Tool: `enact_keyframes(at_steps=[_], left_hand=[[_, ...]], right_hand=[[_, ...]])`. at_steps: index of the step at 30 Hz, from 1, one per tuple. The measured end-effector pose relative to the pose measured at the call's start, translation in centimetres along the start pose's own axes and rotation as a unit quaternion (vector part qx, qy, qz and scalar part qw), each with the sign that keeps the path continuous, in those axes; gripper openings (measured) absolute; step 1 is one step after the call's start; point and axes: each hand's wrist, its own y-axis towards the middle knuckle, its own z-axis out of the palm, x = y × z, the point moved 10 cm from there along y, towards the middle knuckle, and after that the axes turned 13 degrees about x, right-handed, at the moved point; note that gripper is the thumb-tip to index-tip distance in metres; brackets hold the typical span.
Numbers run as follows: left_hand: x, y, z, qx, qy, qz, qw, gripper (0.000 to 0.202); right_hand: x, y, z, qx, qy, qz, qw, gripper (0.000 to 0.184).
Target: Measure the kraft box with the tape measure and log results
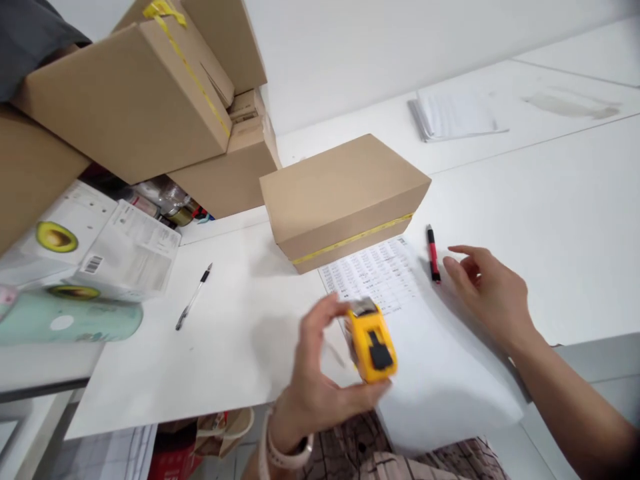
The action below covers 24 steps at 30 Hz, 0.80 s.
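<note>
My left hand (320, 373) grips a yellow tape measure (383, 327) with a black slider, between thumb and fingers. It is held up over the table's front edge, above a printed sheet (370, 273). My right hand (487, 290) hovers on the right with thumb and index finger apart, holding nothing. Just left of its fingertips lies a red and black pen (433, 257). Beyond the tape measure stands a closed cardboard box (345, 190) with yellow tape along its near side, covering the sheet's far edge.
Large cardboard boxes (135, 100) are stacked at the left, a dark sleeve (35, 47) beside them. White avocado-print boxes (125, 247) and a mint-green bottle (75, 317) stand below. A clear pen (195, 297) lies nearby, and a paper stack (457, 117) sits at the back.
</note>
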Motion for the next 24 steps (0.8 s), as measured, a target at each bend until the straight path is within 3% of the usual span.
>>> enact_keyframes(at_steps=[2,5,8,11,13,16,18,20,22,24], left_hand=[[-4.4,2.6,-4.0,-0.079,0.195,0.089,0.974,0.087],[-8.4,7.6,-7.0,-0.115,0.322,0.199,0.918,0.079],[-7.7,12.8,-7.6,-0.088,0.413,0.193,0.886,0.068],[-4.4,16.3,-7.8,-0.050,0.453,0.111,0.883,0.058],[-2.5,17.3,-7.8,-0.026,0.454,0.073,0.888,0.054],[-2.4,16.6,-7.3,-0.046,0.473,0.078,0.876,0.050],[-3.9,14.1,-6.1,-0.092,0.486,0.134,0.859,0.046],[-5.3,10.2,-3.4,-0.098,0.467,0.219,0.851,0.038],[-4.9,6.2,0.6,-0.009,0.430,0.262,0.864,0.032],[-2.6,2.7,4.0,0.082,0.428,0.208,0.876,0.028]], right_hand=[[-1.1,1.2,0.8,0.022,-0.039,0.023,0.999,0.052],[-1.2,2.2,2.1,0.065,-0.091,0.029,0.993,0.069],[-0.8,2.6,2.8,0.102,-0.134,0.040,0.985,0.075],[-0.7,2.8,3.1,0.122,-0.155,0.047,0.979,0.068],[-0.7,3.0,3.3,0.128,-0.165,0.043,0.977,0.060],[-0.8,3.4,3.5,0.131,-0.179,0.025,0.975,0.051],[-0.9,3.6,3.8,0.132,-0.188,0.013,0.973,0.049],[-0.9,3.5,3.9,0.135,-0.192,0.000,0.972,0.046],[-0.9,3.3,3.9,0.135,-0.192,-0.006,0.972,0.040],[-1.1,3.0,3.5,0.123,-0.185,-0.007,0.975,0.030]])
